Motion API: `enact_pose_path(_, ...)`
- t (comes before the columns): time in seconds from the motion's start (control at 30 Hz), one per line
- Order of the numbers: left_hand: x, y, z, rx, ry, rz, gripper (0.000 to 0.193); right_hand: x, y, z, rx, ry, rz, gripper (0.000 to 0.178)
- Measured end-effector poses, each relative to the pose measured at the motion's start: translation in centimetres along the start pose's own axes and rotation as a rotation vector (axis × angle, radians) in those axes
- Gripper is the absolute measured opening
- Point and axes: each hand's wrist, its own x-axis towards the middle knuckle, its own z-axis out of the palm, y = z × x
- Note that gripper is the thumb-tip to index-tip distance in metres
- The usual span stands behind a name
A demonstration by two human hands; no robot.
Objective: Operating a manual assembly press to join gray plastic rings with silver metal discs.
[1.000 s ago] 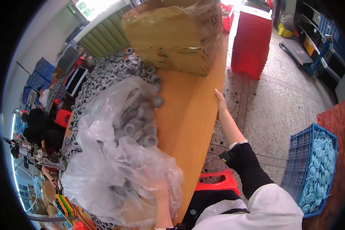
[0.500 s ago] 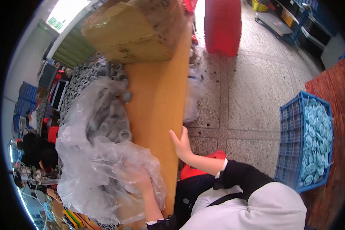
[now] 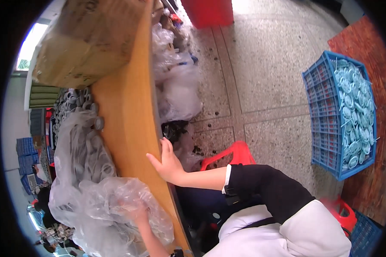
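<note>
A large clear plastic bag (image 3: 79, 192) lies on the wooden table (image 3: 128, 107), with grey ring-shaped plastic parts (image 3: 88, 158) inside it. My left hand (image 3: 135, 210) is at the near part of the bag, under or among its folds; the film blurs its fingers. At the table's right edge rests my right hand (image 3: 170, 166), its thumb and fingers apart, with nothing in it. More loose grey rings (image 3: 73, 100) are heaped beyond the bag.
A big cardboard box (image 3: 88, 47) stands at the table's far end. Stuffed plastic bags (image 3: 180, 94) lie on the floor beside the table, near a red stool (image 3: 231, 155). To the right, a blue crate (image 3: 326, 120) holds many light-blue parts on a reddish wooden surface (image 3: 360, 47).
My view has turned rightward, so the table, bag and box sit further left. The right hand stays at the table edge; the left stays at the bag.
</note>
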Motion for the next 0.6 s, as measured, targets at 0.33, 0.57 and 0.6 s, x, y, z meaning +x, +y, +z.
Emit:
enact_pose_path(0.33,5.2,23.8,-4.9,0.415,-0.769,-0.453,0.081,0.6,1.2,-2.3,-0.024,-0.289,-0.171,0.082)
enact_pose_path(0.57,13.7,22.2,8.6,0.533,-0.813,0.779,0.131,4.2,5.0,-6.8,0.103,-0.569,-0.304,0.075)
enact_pose_path(0.6,14.3,21.6,8.6,0.55,-0.829,0.768,0.131,5.2,6.5,-7.3,0.12,-0.643,-0.386,0.07)
